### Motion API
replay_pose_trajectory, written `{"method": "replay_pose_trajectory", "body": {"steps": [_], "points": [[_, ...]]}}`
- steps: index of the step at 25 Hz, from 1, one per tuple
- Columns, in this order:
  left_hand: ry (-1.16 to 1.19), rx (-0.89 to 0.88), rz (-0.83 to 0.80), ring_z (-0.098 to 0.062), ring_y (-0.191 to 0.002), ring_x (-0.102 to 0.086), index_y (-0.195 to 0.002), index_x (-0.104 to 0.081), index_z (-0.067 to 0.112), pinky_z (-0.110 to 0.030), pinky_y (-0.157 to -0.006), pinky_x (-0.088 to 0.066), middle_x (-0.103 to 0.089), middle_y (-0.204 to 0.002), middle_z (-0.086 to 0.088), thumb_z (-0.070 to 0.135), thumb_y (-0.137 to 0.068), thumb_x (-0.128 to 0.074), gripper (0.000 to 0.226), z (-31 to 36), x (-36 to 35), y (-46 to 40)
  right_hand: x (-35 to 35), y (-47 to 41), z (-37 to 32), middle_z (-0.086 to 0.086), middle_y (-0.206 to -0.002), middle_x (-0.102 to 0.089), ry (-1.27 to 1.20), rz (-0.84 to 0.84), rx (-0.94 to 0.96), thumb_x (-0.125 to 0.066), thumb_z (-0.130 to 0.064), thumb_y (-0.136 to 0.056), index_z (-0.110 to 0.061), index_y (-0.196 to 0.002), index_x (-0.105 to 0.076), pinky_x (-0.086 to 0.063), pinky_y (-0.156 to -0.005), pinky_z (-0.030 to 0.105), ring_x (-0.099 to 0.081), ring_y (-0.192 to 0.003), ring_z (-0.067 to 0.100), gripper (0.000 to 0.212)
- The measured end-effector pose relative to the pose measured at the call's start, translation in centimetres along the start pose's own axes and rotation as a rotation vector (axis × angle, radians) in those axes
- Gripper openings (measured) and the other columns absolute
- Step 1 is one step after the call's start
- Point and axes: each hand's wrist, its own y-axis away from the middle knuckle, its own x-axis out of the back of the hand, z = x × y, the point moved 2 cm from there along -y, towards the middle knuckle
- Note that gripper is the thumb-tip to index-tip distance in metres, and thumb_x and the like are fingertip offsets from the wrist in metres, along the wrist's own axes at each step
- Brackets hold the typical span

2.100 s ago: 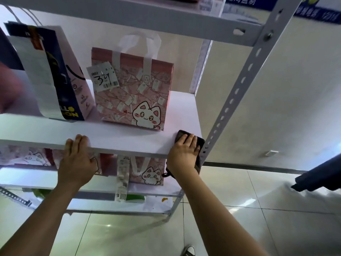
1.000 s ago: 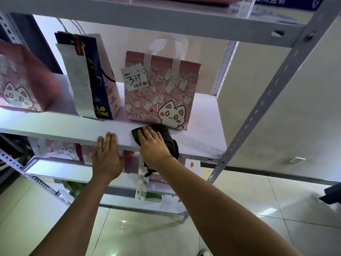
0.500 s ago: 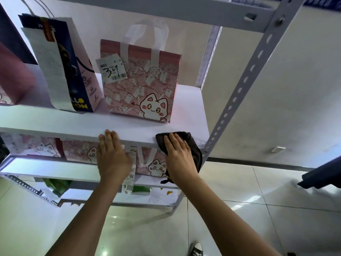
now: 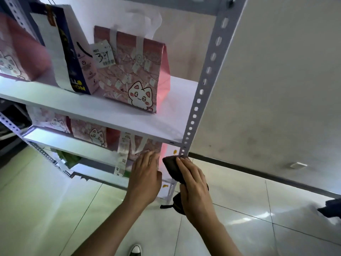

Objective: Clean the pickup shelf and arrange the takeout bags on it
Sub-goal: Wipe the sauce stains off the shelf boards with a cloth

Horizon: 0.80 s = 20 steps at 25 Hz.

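The white pickup shelf (image 4: 114, 115) carries a pink cat-print takeout bag (image 4: 132, 71) tagged "34", a dark blue bag (image 4: 73, 58) with a long receipt, and another pink bag (image 4: 16, 52) at the far left. On the lower shelf board (image 4: 70, 143) stand more pink cat bags (image 4: 92, 133). My left hand (image 4: 145, 178) reaches with straight fingers to the rightmost lower bag (image 4: 145, 146). My right hand (image 4: 193, 187) holds a dark cloth (image 4: 171, 167) just below the upper board's right front corner; the cloth's tail hangs under my palm.
A perforated grey upright post (image 4: 208, 71) frames the rack's right front corner beside a plain wall. A receipt strip (image 4: 122, 152) dangles from the lower bag. Something green (image 4: 68, 157) lies beneath the lower shelf. My shoe (image 4: 135, 251) shows on the glossy tiled floor.
Both hands have left the upper board's front edge and dropped to the lower shelf level. The right hand took the cloth with it; the left now reaches the lower pink bag.
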Motion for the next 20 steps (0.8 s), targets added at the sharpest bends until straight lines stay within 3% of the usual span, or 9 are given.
{"method": "replay_pose_trajectory", "body": {"steps": [4,11,15,20], "points": [[0.017,0.056,-0.032,-0.021,-0.139,-0.035,-0.143,-0.042,0.017,-0.039,-0.115,-0.031,-0.043,-0.149,-0.001,0.011,-0.095,-0.048,0.048,4.7,-3.5,2.5,3.9,3.4,6.2,-0.005,-0.151,-0.044,-0.088,0.014,-0.071,-0.043,0.003,-0.087,-0.015,-0.150,-0.045,-0.034,-0.118,0.040,-0.035,-0.144,0.015,0.065],[0.002,0.088,-0.094,-0.022,-0.119,-0.045,-0.132,-0.048,0.021,-0.034,-0.102,-0.036,-0.049,-0.134,0.002,0.017,-0.092,-0.050,0.040,13.3,-10.6,3.4,9.5,5.1,16.0,-0.012,-0.145,-0.044,-0.141,-0.039,-0.148,-0.038,-0.002,-0.086,-0.017,-0.146,-0.049,-0.035,-0.115,0.038,-0.040,-0.137,0.012,0.063],[0.009,0.131,-0.059,-0.019,-0.114,-0.047,-0.126,-0.051,0.025,-0.032,-0.098,-0.037,-0.051,-0.127,0.006,0.022,-0.093,-0.048,0.034,15.9,-13.4,0.2,11.3,2.7,20.5,-0.009,-0.148,-0.045,-0.153,-0.113,-0.111,-0.037,-0.008,-0.087,-0.019,-0.147,-0.049,-0.035,-0.116,0.037,-0.039,-0.138,0.010,0.062],[0.035,0.187,-0.052,-0.019,-0.113,-0.049,-0.127,-0.053,0.024,-0.033,-0.097,-0.037,-0.055,-0.126,0.004,0.024,-0.093,-0.048,0.035,18.4,-17.3,-6.4,13.0,-3.2,25.9,-0.023,-0.142,-0.039,-0.098,-0.182,-0.066,-0.037,-0.009,-0.087,-0.023,-0.147,-0.049,-0.032,-0.116,0.028,-0.036,-0.138,0.004,0.063]]}}
